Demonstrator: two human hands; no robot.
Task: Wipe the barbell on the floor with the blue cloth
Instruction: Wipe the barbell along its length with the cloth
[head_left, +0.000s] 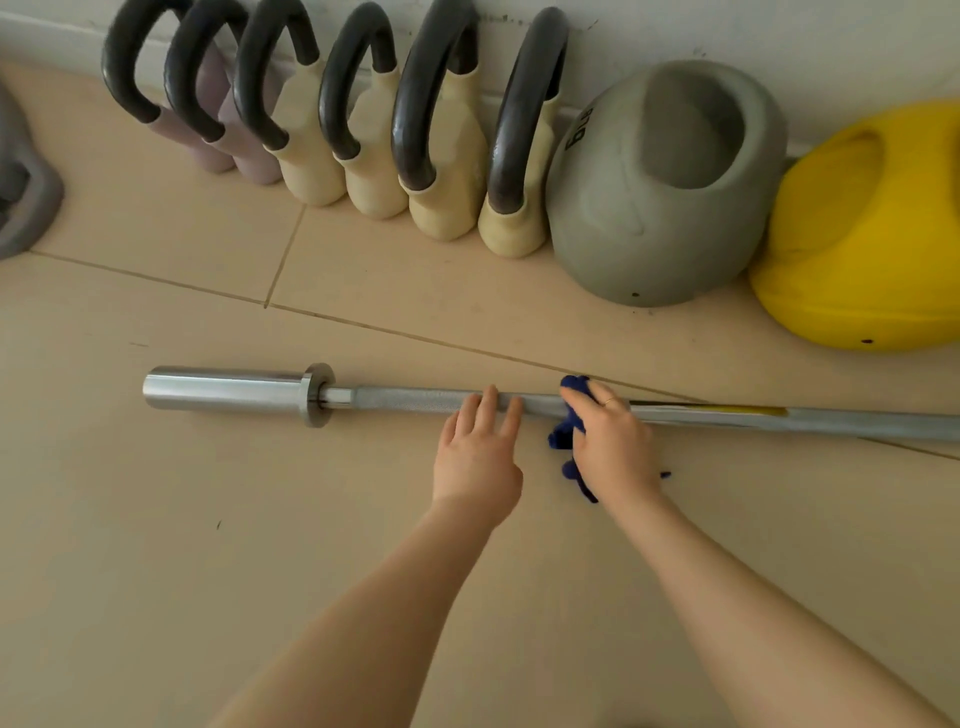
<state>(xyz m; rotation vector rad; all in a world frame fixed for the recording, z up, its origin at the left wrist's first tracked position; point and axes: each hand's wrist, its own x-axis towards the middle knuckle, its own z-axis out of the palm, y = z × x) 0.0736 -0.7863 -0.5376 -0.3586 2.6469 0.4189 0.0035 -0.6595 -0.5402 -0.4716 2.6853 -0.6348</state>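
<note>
Here, barbell lying on the tiled floor before a row of kettlebells, right hand gripping the blue cloth against its shaft, left hand open, fingertips resting on the shaft beside the cloth.

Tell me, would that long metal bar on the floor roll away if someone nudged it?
Probably: the barbell is round and lies on smooth tile, resting mainly on its wider sleeve. The left hand rests fingers on it, perhaps to steady it. It looks like solid steel, so likely heavy and stiff.
</note>
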